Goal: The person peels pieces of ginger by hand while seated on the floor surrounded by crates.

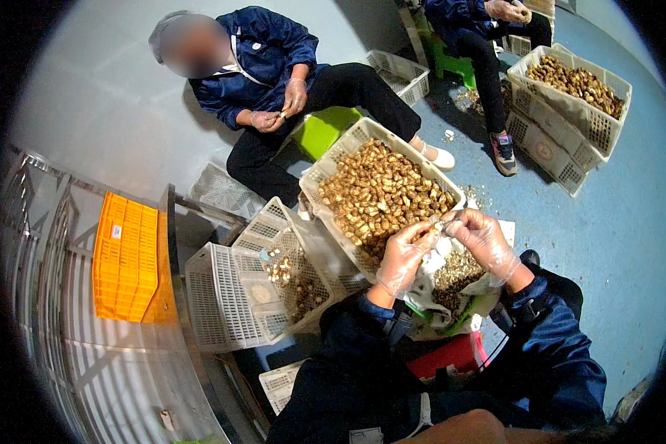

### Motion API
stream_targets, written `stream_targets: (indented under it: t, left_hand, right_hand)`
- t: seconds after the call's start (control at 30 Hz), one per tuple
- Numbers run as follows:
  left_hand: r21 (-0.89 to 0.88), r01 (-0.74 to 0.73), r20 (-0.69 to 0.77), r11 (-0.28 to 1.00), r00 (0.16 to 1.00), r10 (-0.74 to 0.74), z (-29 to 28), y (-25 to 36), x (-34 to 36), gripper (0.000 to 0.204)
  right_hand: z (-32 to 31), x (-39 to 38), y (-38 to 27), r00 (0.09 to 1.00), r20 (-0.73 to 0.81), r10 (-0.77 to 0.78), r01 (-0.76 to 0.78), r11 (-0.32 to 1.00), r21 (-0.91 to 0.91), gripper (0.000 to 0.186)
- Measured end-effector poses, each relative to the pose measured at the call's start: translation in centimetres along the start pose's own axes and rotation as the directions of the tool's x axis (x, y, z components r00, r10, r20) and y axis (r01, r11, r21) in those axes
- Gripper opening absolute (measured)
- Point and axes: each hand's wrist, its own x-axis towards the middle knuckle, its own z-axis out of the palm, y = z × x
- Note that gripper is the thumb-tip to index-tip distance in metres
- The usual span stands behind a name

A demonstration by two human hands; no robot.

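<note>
Clear plastic gloves [398, 275] cover both hands, and we see the left hand [407, 255] and the right hand [482, 237] meeting above the near right edge of the white crate [364, 130] full of brown rounded pieces [381, 189]. Thumbs and fingertips are drawn together in a tight pinch, with almost no gap, on one small piece [438, 223] between the two hands; we cannot tell whether a blade or other tool is tucked in the right fingers. Our main worry would be a slip: the gloves look loose and wrinkled, so a smooth piece could shoot out of so narrow a grip. Dropped on the crate side, it would be lost among its like; dropped toward the lap, it could land in the heap of brown and pale scraps [455, 277] lying on white sheeting [422, 290] below. If a sharp edge is in there, we would fear a nicked glove or fingertip, because the fingers crowd one another. That heap looks loose, and a knock from a wrist or knee could spill it onto the blue floor [562, 244], where pale bits [475, 196] already lie beside the crate and might get stepped on.
</note>
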Motion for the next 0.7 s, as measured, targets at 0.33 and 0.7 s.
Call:
stream_targets:
  t: [0.33,0.7]
  left_hand:
    - [-0.236,0.118,0.085,0.964,0.991,-0.101,-0.1,0.4,-0.2,0.039]
    - [-0.359,0.102,0.065,0.928,0.994,-0.085,0.3,0.4,-0.1,0.032]
  right_hand:
    - [-0.6,0.3,0.0,0.987,-0.004,0.162,-0.162,0.984,0.073,0.016]
    - [0.2,-0.3,-0.9,0.998,0.032,-0.058,0.057,0.998,0.012,0.019]
